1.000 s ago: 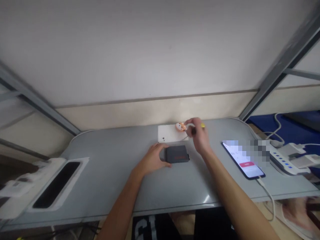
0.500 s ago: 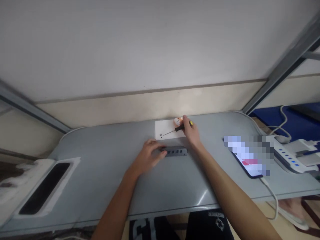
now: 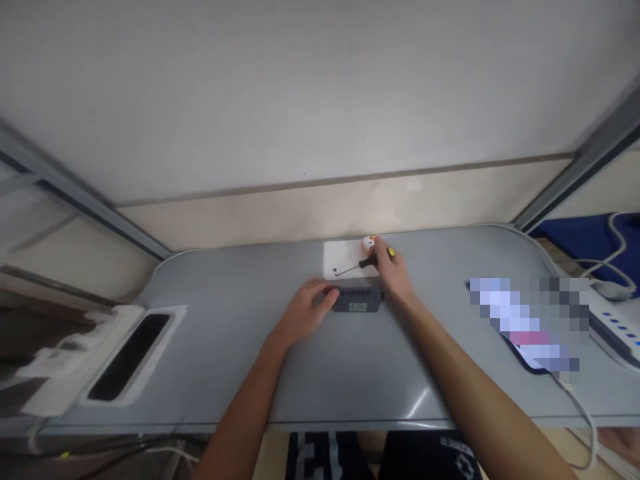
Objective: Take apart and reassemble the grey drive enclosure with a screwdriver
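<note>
A small dark grey box (image 3: 358,299) with a row of ports stands tipped on its edge on the grey table (image 3: 240,347). My left hand (image 3: 306,312) grips its left end, fingers curled onto it. My right hand (image 3: 394,272) is closed around a screwdriver (image 3: 361,265) with a black and yellow handle, its thin shaft lying over a white sheet (image 3: 345,260) just behind the box. The tip rests near some tiny dark screws (image 3: 336,271) on the sheet. A small orange and white round thing (image 3: 369,244) sits at the sheet's far right corner.
A phone (image 3: 530,327) with a lit screen and a cable lies at the right, with a white power strip (image 3: 613,323) beyond it. A white tray with a dark rectangular inset (image 3: 127,347) sits at the left edge. A wall closes the back.
The dark box has been tipped from lying flat up onto its edge. My right hand lowered the screwdriver so that its tip lies on the white sheet. The view shifted slightly.
</note>
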The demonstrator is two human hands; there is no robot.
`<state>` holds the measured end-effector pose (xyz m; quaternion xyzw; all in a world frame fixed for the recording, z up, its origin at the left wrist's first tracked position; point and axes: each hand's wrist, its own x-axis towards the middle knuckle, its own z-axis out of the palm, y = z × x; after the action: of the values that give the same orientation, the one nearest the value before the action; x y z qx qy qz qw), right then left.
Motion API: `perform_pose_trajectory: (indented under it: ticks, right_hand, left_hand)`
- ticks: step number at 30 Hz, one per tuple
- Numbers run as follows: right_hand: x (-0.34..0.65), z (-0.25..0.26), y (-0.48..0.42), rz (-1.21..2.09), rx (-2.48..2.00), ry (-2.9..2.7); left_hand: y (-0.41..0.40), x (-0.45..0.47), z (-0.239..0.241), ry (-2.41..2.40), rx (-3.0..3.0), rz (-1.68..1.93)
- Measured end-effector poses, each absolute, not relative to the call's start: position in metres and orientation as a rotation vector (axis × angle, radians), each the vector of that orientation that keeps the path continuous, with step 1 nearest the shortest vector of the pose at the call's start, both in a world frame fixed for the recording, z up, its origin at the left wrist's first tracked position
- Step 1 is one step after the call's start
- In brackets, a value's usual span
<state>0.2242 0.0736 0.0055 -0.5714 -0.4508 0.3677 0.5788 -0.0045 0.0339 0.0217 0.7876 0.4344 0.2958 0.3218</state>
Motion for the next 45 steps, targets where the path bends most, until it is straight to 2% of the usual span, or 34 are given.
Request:
perform_pose_trajectory:
  ticks: [7, 14, 25, 45]
  right_hand:
    - [0.230, 0.018, 0.070, 0.938, -1.308, -0.905]
    - [0.233, 0.022, 0.069, 1.073, -1.067, -0.769]
    - [0.229, 0.021, 0.062, 1.090, -1.030, -0.823]
    - [0.226, 0.023, 0.055, 1.068, -1.004, -0.861]
  left_hand:
    - [0.031, -0.006, 0.029, 1.093, 1.976, 0.768]
    - [0.033, -0.003, 0.017, 1.177, 2.071, 0.851]
    - [0.020, 0.002, 0.021, 1.113, 2.264, 1.133]
    - [0.018, 0.004, 0.024, 1.097, 2.392, 1.290]
